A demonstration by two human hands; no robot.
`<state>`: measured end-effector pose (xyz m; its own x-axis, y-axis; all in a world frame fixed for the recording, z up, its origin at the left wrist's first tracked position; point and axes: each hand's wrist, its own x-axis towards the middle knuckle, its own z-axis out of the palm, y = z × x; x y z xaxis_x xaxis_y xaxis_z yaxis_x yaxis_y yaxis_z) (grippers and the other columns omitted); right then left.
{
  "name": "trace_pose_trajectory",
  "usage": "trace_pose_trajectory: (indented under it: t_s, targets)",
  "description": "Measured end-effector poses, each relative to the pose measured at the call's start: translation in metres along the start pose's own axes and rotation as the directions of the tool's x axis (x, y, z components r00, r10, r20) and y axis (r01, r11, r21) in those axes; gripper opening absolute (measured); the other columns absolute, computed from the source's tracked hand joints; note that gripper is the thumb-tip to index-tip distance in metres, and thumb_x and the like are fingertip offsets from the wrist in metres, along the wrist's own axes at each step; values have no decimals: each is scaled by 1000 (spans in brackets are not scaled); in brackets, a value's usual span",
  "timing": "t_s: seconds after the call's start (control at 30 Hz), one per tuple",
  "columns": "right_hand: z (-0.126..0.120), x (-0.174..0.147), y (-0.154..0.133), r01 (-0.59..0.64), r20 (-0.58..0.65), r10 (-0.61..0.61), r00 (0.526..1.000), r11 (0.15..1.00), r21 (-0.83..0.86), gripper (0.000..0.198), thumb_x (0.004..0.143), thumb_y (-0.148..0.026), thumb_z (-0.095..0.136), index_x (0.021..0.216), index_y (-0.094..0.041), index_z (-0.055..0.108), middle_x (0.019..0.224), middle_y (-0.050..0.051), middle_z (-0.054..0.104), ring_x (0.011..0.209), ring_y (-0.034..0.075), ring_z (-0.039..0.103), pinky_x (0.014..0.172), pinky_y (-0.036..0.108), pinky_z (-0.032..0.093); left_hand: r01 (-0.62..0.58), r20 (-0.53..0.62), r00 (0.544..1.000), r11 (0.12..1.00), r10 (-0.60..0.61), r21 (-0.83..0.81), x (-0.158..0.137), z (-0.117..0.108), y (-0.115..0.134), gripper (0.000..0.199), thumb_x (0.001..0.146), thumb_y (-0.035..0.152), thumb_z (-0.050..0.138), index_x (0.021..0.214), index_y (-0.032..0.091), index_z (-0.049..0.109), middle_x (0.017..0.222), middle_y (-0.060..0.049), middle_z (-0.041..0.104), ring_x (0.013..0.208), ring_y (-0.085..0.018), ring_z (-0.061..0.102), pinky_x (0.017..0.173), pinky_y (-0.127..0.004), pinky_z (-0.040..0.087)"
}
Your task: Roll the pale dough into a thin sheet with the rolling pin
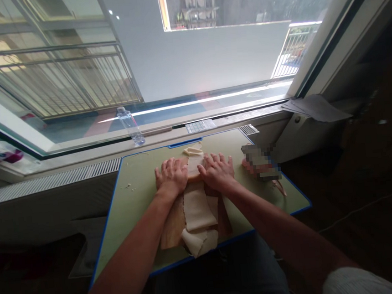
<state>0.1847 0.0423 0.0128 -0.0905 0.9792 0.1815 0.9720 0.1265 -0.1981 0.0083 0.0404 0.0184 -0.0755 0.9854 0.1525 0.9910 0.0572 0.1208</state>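
A light wooden rolling pin (194,177) shows between my two hands and lies across a long strip of pale dough (198,207). My left hand (172,173) is over its left part, and my right hand (217,170) is over its right part, fingers bent forward over it. Both palms hide most of the pin. Beneath the dough is a wooden board (171,227). The dough's near end is folded over itself by the table's front edge. Beyond my hands, its far end (193,151) lies bunched up.
The green table (133,216) has a blue rim and stands against a window sill. A pixelated object (261,162) lies at right, beside a thin strip (279,187). Dough crumbs (129,186) are at left. On the sill stands a clear plastic bottle (131,127).
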Motion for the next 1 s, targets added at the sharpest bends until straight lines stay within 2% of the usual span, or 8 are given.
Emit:
trace_pose_trajectory:
  t_s: [0.13,0.33,0.47,0.67,0.83,1.0]
  targets:
    - [-2,24,-3,-50,51,50,997,999,-4,62,107,-58,40,155,-25,59,166,12,51,152,41,40,125,69,21,40,27,999,998,-39,-49,26,0,1,53,105,44,37,150,27,61,164,-12,54,149,-33,47,123,-64,36]
    - [3,52,-4,-53,-14,53,998,998,22,61,105,-56,41,151,-21,61,161,16,56,147,41,42,124,68,21,82,-10,997,995,-83,-56,56,3,3,48,102,39,41,139,22,66,153,-16,62,138,-36,56,115,-62,42]
    - [8,69,-3,-32,-57,35,998,998,47,62,105,-58,43,150,-20,61,154,17,61,143,39,46,124,67,21,81,-8,997,996,-81,-49,72,4,3,49,104,39,36,138,20,66,149,-18,63,135,-37,57,112,-60,44]
    - [12,97,0,-51,-11,52,999,997,65,62,104,-62,45,142,-17,64,148,20,64,138,39,50,120,65,24,82,7,997,996,-82,-30,95,8,3,49,104,38,35,135,19,67,145,-20,65,133,-37,58,111,-61,45]
    - [13,102,1,-34,-21,36,999,996,77,59,103,-59,48,138,-15,65,143,20,67,135,38,53,118,61,29,67,-26,997,998,-68,-21,97,7,5,47,104,38,36,132,18,68,140,-21,67,130,-37,60,109,-58,46]
    - [10,76,-1,4,-78,2,997,997,80,58,104,-60,48,139,-17,66,143,19,68,134,37,54,118,59,31,27,-73,997,999,-30,-44,75,5,4,45,106,39,37,130,19,69,138,-18,69,127,-35,62,106,-52,49]
